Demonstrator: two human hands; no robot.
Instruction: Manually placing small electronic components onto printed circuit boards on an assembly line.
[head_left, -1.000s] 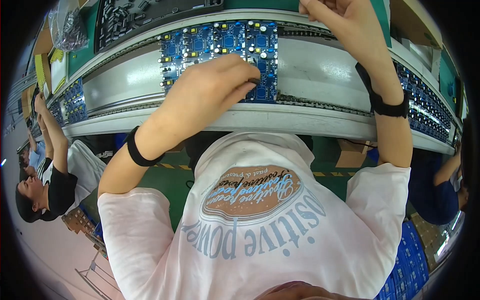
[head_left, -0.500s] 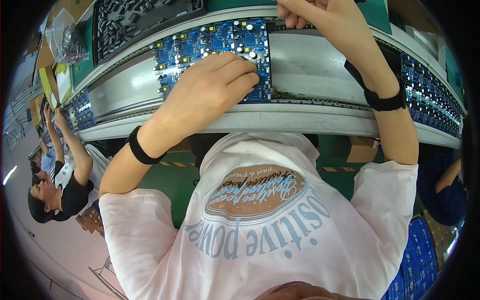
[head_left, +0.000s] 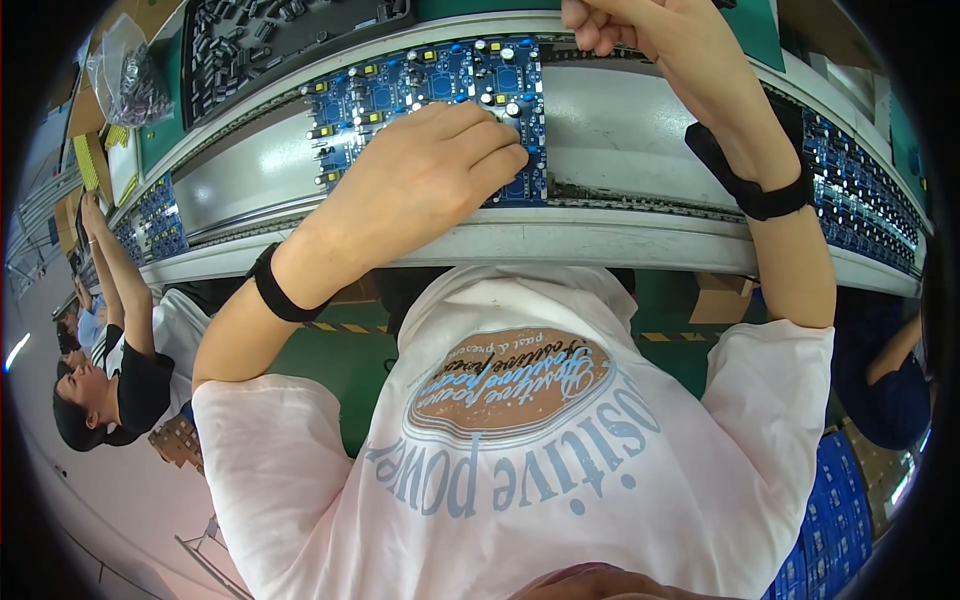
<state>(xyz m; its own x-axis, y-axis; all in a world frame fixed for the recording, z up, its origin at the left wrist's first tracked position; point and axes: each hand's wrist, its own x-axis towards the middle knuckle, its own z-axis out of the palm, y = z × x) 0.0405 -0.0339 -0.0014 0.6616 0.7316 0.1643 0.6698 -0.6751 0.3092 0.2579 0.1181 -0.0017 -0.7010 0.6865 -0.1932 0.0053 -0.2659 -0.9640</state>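
A blue circuit board panel (head_left: 432, 75) lies across the rails of the conveyor, dotted with yellow blocks and small white and dark cylinders. Over its lower right part is my left hand (head_left: 430, 165), knuckles up and fingers curled together; its fingertips are hidden, so anything pinched in them cannot be made out. My right hand (head_left: 640, 25) is raised beyond the board's far right corner, partly cut off by the upper edge. Its fingers are bent inward, and I cannot make out what they hold. Each wrist wears a black band.
Beyond the conveyor rail (head_left: 640, 235) sits a black tray (head_left: 300, 45) of small dark cylindrical parts. A clear plastic bag (head_left: 135, 85) of parts lies at far left. More circuit boards (head_left: 865, 190) are on the line to the right and left (head_left: 155, 225). A co-worker (head_left: 120, 380) works at left.
The board panel and my left hand have shifted slightly right. My right hand has moved a little right and stays curled. The co-worker's arms at left have changed position.
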